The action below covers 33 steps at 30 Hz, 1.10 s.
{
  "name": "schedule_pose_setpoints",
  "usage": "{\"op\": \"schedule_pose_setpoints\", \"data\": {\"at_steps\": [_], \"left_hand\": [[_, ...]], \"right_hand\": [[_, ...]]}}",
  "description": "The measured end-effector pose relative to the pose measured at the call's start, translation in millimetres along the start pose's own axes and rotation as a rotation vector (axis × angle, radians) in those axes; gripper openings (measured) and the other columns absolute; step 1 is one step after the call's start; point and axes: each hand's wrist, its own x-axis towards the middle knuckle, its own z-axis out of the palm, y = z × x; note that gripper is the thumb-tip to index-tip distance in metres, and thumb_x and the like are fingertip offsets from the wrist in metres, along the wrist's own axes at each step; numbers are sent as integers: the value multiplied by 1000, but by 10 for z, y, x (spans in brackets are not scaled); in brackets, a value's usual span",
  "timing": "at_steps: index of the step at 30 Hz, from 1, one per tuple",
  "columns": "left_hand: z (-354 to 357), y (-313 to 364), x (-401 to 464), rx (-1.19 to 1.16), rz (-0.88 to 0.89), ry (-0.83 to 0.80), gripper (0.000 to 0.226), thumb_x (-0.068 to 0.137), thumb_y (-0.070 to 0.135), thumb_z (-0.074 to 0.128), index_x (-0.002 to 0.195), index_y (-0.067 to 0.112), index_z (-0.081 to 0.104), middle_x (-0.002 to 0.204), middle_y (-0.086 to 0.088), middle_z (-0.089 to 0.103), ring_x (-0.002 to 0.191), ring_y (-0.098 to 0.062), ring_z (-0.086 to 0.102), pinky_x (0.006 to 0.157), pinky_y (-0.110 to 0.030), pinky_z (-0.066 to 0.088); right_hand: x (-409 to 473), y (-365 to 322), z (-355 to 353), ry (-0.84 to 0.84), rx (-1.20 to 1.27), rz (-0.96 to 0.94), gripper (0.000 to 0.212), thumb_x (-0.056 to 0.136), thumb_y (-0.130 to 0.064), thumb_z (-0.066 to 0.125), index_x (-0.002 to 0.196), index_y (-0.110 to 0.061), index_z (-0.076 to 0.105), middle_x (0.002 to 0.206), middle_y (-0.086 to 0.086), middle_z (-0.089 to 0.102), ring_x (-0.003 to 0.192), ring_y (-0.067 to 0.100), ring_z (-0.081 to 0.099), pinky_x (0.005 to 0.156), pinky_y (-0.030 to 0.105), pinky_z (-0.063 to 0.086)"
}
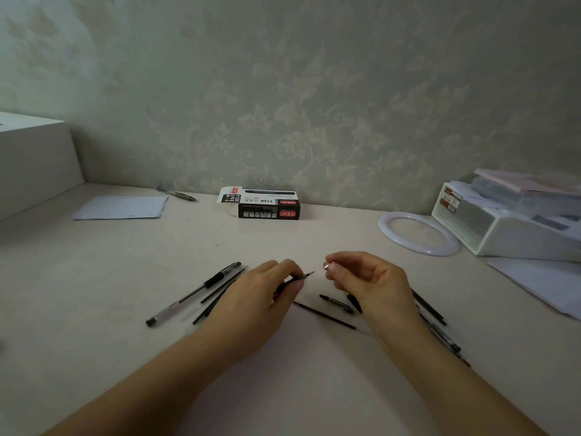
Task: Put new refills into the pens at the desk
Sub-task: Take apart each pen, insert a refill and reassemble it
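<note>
While left hand (pixel 270 291) hides gripped pen (pixel 309 274) barrel | right hand (pixel 361 275) fingers pinch unclear silver tip (pixel 327 265)

I see a pale cream counter (pixel 298 357) under a grey-green wall (pixel 314 89) patterned with faint leafy vines. Against the wall sits a black box (pixel 268 206) with white print and red labels. Left of the box lie pale blue-white paper sheets (pixel 121 208); right of it, a white ring (pixel 418 232) and a white tray (pixel 509 234). In front of the box, left, lies a clear pen (pixel 191 295) with black cap and grip, beside thin black refills (pixel 217 294)
</note>
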Motion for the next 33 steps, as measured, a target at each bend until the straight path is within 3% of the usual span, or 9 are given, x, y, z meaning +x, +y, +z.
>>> {"op": "schedule_pose_setpoints", "data": {"at_steps": [4, 10, 14, 20, 23, 26, 28, 30, 33], "left_hand": [[16, 16, 0, 5, 21, -4, 10, 98, 37, 47, 101, 33, 56, 81, 15, 52, 72, -2, 50, 60, -16, 37], [9, 29, 0, -24, 38, -8, 12, 96, 36, 49, 102, 31, 59, 83, 14, 57, 72, -1, 52, 61, -15, 38], [-6, 18, 15, -30, 14, 11, 10, 91, 37, 57, 93, 27, 60, 74, 20, 53, 74, 6, 51, 61, -8, 36], [-40, 53, 8, -26, 67, 3, 9, 91, 37, 58, 93, 29, 62, 81, 14, 58, 74, -1, 53, 62, -14, 40], [-38, 76, -2, -22, 83, -14, 10, 91, 37, 58, 96, 29, 62, 84, 13, 58, 73, -1, 53, 64, -23, 45], [-38, 83, -4, -5, 82, -12, 10, 91, 37, 58, 96, 29, 62, 83, 13, 57, 72, -3, 52, 64, -24, 45], [-47, 78, -2, -9, 74, 7, 9, 91, 36, 58, 95, 29, 62, 82, 13, 56, 71, -4, 52, 62, -20, 43], [-56, 71, 3, -8, 67, 17, 9, 91, 36, 58, 95, 29, 62, 82, 13, 56, 72, -5, 53, 62, -16, 41], [-48, 73, 2, -6, 71, 0, 10, 91, 37, 58, 96, 30, 62, 83, 14, 55, 72, -2, 53, 62, -15, 39]], "right_hand": [[-10, 30, 17, -73, 69, 49, 13, 84, -5, 73, 88, -16, 77, 85, 3, 78, 83, 16, 74, 68, 15, 55], [-30, 55, 46, -151, 23, 32, 12, 83, -3, 73, 92, -10, 76, 83, 5, 77, 77, 13, 73, 68, 14, 55], [-14, 19, -6, -191, -66, 10, 10, 81, -5, 75, 87, -12, 76, 78, 6, 77, 71, 8, 72, 59, 9, 48], [-13, 25, -43, -259, -182, -36, 1, 85, -16, 74, 85, -16, 74, 77, 0, 76, 73, 14, 72, 65, 16, 54], [-40, 60, -22, -247, -426, -152, 23, 93, -33, 62, 77, -18, 68, 70, -3, 70, 68, 12, 66, 67, 21, 53], [-63, 39, -2, -228, -531, -241, 42, 94, -49, 48, 70, -18, 64, 66, -7, 66, 59, 4, 58, 59, 16, 45], [-46, 11, -21, -244, -504, -236, 31, 91, -50, 53, 81, -25, 68, 77, -13, 69, 64, 5, 58, 61, 16, 45], [-23, 3, -43, -287, -481, -220, 8, 90, -38, 65, 88, -30, 67, 82, -17, 67, 66, 3, 56, 60, 16, 44], [-41, 41, -44, -319, -489, -215, 15, 94, -33, 61, 81, -26, 65, 73, -6, 67, 62, 1, 56, 58, 15, 41]]}}
